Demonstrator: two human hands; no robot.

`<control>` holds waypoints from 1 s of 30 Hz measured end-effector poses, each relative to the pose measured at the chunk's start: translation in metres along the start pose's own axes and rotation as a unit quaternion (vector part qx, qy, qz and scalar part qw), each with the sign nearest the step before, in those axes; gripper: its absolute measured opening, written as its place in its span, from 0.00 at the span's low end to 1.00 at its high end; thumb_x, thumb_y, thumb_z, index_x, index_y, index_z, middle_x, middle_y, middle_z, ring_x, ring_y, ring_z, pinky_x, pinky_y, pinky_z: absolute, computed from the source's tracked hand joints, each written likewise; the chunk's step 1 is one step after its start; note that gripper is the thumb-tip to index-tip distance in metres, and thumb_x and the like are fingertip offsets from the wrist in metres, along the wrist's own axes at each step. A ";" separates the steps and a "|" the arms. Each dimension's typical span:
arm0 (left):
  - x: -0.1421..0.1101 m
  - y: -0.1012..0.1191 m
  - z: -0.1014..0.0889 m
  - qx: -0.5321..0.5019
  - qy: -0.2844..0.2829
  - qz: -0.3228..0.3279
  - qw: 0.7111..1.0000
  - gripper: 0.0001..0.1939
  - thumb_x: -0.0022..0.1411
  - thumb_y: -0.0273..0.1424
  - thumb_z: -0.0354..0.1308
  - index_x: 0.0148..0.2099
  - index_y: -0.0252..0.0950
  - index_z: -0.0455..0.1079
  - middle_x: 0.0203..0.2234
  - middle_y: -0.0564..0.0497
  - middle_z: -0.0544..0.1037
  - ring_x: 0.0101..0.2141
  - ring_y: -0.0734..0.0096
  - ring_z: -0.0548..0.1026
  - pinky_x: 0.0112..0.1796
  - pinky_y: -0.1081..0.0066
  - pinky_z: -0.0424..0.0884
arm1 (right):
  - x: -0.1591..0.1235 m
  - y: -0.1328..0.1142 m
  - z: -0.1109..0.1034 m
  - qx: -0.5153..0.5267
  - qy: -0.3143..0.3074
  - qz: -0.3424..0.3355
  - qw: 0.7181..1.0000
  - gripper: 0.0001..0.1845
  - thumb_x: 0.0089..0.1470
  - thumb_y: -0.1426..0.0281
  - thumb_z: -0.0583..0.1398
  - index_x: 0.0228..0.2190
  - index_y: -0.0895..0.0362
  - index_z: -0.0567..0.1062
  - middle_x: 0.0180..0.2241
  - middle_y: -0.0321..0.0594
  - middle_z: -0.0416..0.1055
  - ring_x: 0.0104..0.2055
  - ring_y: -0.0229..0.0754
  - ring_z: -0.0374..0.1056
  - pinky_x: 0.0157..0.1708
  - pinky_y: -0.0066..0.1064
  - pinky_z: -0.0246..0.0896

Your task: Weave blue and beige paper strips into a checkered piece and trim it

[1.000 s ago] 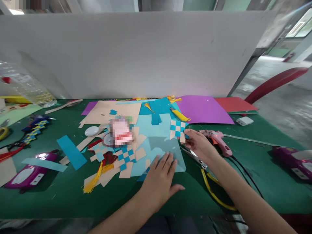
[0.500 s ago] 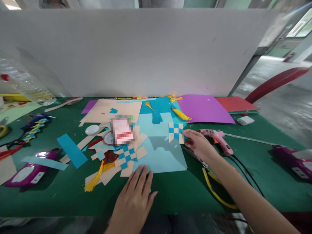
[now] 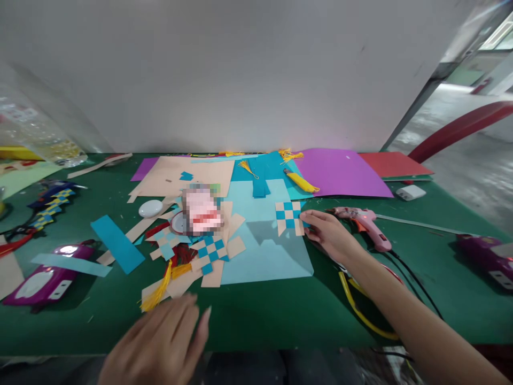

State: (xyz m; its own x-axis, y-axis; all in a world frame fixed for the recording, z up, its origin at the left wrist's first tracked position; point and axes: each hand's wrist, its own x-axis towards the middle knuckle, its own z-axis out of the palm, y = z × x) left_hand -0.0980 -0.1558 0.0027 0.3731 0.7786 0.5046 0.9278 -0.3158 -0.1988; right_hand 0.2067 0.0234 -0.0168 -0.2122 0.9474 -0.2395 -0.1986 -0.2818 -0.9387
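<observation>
My right hand [image 3: 329, 234] pinches the edge of a small woven square of blue and peach paper strips [image 3: 289, 217], which lies on a light blue paper sheet [image 3: 266, 251]. My left hand [image 3: 160, 342] hovers low near the table's front edge, fingers stretched out and blurred, holding nothing. It is closest to a yellow tassel [image 3: 158, 291] and a second woven checker piece [image 3: 211, 255] in the paper pile.
A pink glue gun [image 3: 366, 224] lies right of my right hand, with yellow-handled scissors [image 3: 356, 310] under my forearm. Purple paper [image 3: 340, 174], red paper [image 3: 390, 163], peach paper [image 3: 188, 176], purple devices [image 3: 48, 278] [image 3: 487, 255] and a white board behind.
My left hand has slid off the light blue sheet, back and to the left toward the table's front edge. My right hand keeps its hold on the woven square.
</observation>
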 end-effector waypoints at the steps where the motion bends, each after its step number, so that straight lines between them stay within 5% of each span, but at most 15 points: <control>1: 0.016 -0.007 0.007 -0.004 -0.027 0.003 1.000 0.12 0.65 0.32 0.50 0.43 0.36 0.74 0.39 0.43 0.79 0.41 0.55 0.77 0.43 0.56 0.71 | 0.000 0.000 0.000 -0.004 -0.001 0.000 1.000 0.15 0.44 0.60 0.67 0.22 0.57 0.71 0.21 0.33 0.61 0.22 0.31 0.52 0.18 0.28 0.38; 5: 0.066 -0.029 0.044 -0.013 -0.123 -0.005 0.992 0.21 0.69 0.38 0.42 0.56 0.36 0.67 0.50 0.40 0.74 0.52 0.48 0.70 0.48 0.50 0.68 | -0.001 0.000 -0.002 -0.008 -0.008 0.011 1.000 0.14 0.45 0.60 0.67 0.24 0.57 0.72 0.22 0.32 0.61 0.22 0.30 0.52 0.18 0.27 0.37; 8: 0.077 -0.033 0.058 -0.019 -0.154 -0.031 0.987 0.25 0.68 0.41 0.43 0.60 0.33 0.63 0.51 0.38 0.73 0.51 0.45 0.69 0.44 0.51 0.69 | -0.003 -0.002 -0.002 -0.005 -0.003 0.006 1.000 0.14 0.45 0.60 0.67 0.24 0.57 0.72 0.23 0.32 0.60 0.23 0.31 0.53 0.19 0.27 0.40; 17: 0.074 -0.020 0.043 0.030 -0.146 0.024 0.988 0.22 0.69 0.30 0.39 0.59 0.34 0.65 0.53 0.37 0.72 0.52 0.42 0.66 0.42 0.47 0.66 | -0.006 -0.007 0.001 -0.026 -0.002 0.001 1.000 0.15 0.45 0.58 0.66 0.24 0.56 0.72 0.22 0.33 0.61 0.21 0.31 0.51 0.19 0.28 0.38; 24: 0.066 -0.018 0.040 0.042 -0.125 0.067 0.989 0.16 0.69 0.30 0.44 0.48 0.37 0.73 0.44 0.43 0.78 0.44 0.50 0.72 0.42 0.52 0.66 | -0.006 -0.008 0.002 -0.031 -0.003 0.004 1.000 0.14 0.46 0.59 0.66 0.24 0.56 0.72 0.24 0.34 0.60 0.23 0.31 0.52 0.19 0.27 0.40; 30: 0.064 -0.016 0.047 0.064 -0.115 0.087 0.988 0.17 0.68 0.29 0.44 0.49 0.33 0.72 0.41 0.40 0.79 0.41 0.50 0.73 0.37 0.55 0.66 | -0.007 -0.009 0.001 -0.029 -0.003 0.008 1.000 0.13 0.47 0.60 0.66 0.24 0.56 0.71 0.24 0.33 0.60 0.24 0.31 0.53 0.20 0.26 0.42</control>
State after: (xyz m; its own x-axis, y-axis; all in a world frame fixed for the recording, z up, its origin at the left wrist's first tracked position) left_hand -0.0890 -0.0751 -0.0016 0.5038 0.8261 0.2524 0.8376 -0.3957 -0.3767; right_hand 0.2088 0.0186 -0.0066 -0.2212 0.9419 -0.2529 -0.1399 -0.2873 -0.9476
